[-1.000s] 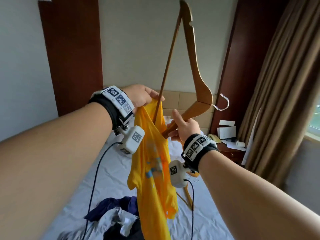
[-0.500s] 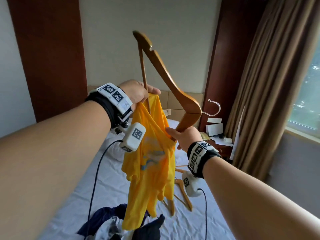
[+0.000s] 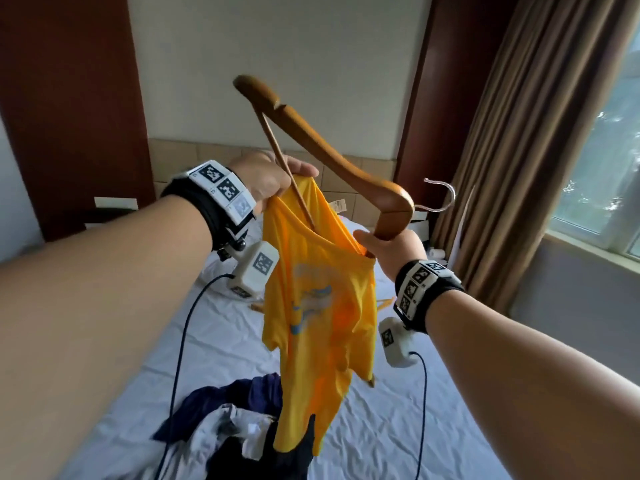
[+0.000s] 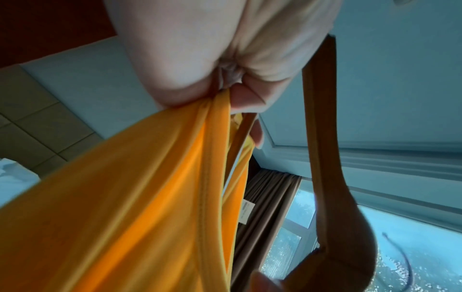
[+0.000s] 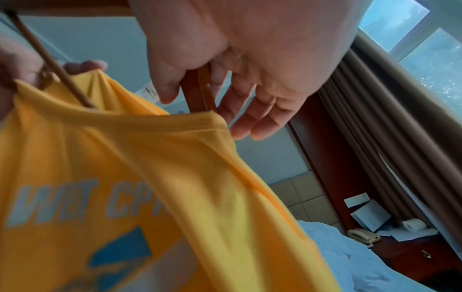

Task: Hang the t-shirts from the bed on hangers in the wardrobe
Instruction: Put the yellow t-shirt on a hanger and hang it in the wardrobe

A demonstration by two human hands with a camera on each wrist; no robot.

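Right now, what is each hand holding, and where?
The left hand pinches the yellow t-shirt at its collar. The right hand grips the wooden hanger near its middle, below the hook.

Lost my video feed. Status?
Left hand grips yellow t-shirt collar. Right hand holds wooden hanger, one arm inside collar. Nothing obstructing.

Soft daylight from the window (image 3: 602, 140) right of the grip, wrist views blurred, wide-angle bending at edges.
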